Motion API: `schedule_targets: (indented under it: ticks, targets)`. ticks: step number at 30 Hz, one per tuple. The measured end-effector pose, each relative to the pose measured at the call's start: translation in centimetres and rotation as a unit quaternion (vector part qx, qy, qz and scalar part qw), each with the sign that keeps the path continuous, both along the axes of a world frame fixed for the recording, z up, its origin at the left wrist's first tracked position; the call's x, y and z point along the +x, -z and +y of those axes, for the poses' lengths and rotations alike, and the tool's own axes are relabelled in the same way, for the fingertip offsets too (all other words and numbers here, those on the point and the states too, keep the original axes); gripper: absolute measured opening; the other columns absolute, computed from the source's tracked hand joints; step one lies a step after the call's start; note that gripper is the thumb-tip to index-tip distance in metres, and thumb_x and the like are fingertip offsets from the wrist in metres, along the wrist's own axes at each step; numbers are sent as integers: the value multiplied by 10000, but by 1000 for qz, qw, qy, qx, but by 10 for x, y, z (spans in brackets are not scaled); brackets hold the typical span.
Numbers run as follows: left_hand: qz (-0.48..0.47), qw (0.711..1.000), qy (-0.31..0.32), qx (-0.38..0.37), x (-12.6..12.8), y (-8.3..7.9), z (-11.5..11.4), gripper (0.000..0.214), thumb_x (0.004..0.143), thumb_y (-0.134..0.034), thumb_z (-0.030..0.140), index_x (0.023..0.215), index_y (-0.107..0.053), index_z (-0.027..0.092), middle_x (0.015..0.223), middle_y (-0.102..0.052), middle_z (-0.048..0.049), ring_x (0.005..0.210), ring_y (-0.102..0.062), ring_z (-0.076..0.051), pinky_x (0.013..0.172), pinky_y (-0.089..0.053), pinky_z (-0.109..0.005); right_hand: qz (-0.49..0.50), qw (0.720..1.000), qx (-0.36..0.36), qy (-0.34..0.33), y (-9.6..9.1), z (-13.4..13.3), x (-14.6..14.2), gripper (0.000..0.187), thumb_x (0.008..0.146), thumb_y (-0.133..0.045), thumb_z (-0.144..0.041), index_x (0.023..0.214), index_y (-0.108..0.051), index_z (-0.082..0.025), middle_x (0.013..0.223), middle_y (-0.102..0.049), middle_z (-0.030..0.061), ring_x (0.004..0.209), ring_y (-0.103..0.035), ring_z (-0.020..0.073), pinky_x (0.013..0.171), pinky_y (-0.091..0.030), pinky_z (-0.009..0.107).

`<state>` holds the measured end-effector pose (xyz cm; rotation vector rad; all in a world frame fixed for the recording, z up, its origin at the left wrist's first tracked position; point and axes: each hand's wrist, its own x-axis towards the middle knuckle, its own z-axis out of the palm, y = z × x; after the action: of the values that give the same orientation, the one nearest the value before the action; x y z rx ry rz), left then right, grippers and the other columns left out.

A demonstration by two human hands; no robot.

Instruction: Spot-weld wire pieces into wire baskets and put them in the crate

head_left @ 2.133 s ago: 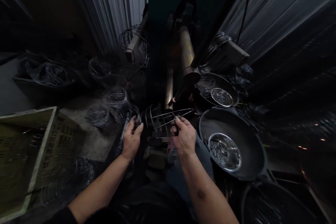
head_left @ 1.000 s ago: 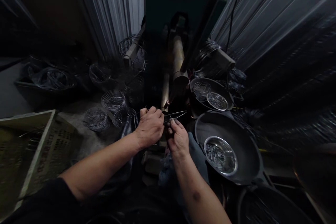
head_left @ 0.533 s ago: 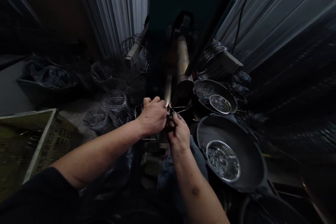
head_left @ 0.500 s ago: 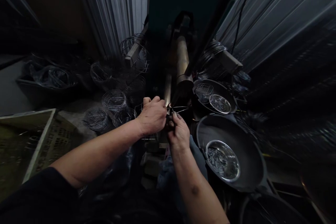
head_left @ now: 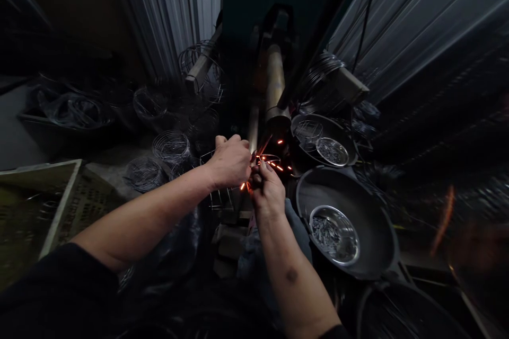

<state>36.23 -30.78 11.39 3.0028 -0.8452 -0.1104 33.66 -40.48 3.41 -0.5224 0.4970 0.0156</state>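
Orange sparks [head_left: 267, 160] burst between my hands, at the tips of the brass-coloured arms [head_left: 274, 83] of what looks like a spot welder. My left hand [head_left: 229, 161] is closed around a wire cage [head_left: 217, 198], most of which lies hidden under my hand and forearm. My right hand [head_left: 264, 189] pinches a thin wire [head_left: 270, 158] against the cage, close to the lower welder arm [head_left: 253, 132]. The sparks and fingers hide the exact contact point.
A black pan [head_left: 302, 206] on the right holds a steel bowl [head_left: 334, 235] of short wire pieces. A smaller pan [head_left: 318, 127] sits behind it. Finished wire cages [head_left: 172, 147] stand on the floor at left, near a plastic crate [head_left: 47, 212]. Corrugated metal sheets [head_left: 413, 21] rise behind.
Sparks have appeared at the welder tips where none showed before. My left hand has brought the wire cage in against the arms, and my right hand has closed in beside it.
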Motion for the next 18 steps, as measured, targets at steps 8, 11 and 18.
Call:
schedule_targets:
  ticks: [8, 11, 18]
  targets:
    - [2, 1000, -11, -4, 8, 0, 3, 195, 735, -491, 262, 743, -620, 116, 943, -560, -94, 951, -413, -246, 732, -282, -437, 9, 998, -65, 14, 13, -6, -10, 364, 556, -642, -172, 883, -496, -107, 685, -524, -24, 518, -467, 15, 430, -328, 95]
    - [10, 1000, -18, 5, 13, -3, 4, 178, 723, -492, 244, 740, -611, 114, 940, -560, -88, 957, -416, -248, 728, -295, -442, 35, 994, -102, -8, 21, -6, -20, 381, 536, -631, -177, 883, -491, -105, 647, -512, -19, 513, -460, 19, 436, -326, 92]
    - [15, 1000, -25, 5, 18, -7, 5, 181, 730, -506, 267, 727, -604, 115, 936, -562, -75, 969, -428, -257, 735, -320, -467, 61, 988, -142, -21, 33, 10, -38, 498, 486, -693, -261, 919, -492, -120, 632, -507, -27, 488, -447, 25, 435, -352, 105]
